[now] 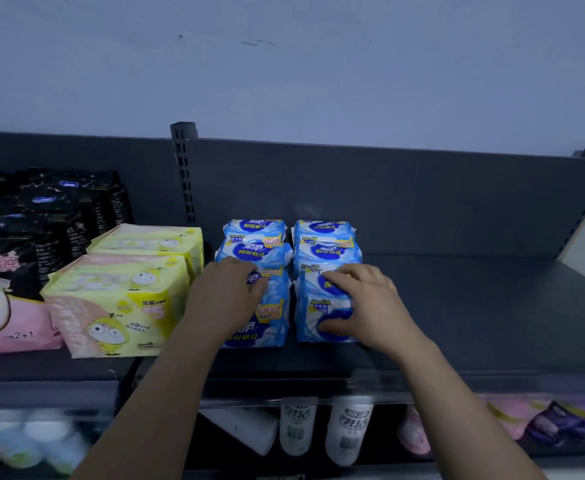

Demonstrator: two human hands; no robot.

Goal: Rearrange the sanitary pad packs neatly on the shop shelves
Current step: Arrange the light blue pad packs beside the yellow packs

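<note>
Left grip (225, 296) is curled over the top edge of the front-left blue pack (273, 317). Right grip (364, 303) is closed round the front-right blue pack (312, 303), with fingers on top and thumb on its face. Both packs are stood upright on the shelf (474, 306), in front of the slotted post (184, 171) and slightly to its right. Four more blue packs (254, 233) are lined behind them, nearer the post. Yellow packs (121, 299) are placed in front of the post, to its left.

Shelf (474, 306): we find open room right of the blue packs (325, 251). Yellow packs (121, 299) crowd their left side; back panel (388, 195) closes behind.
</note>
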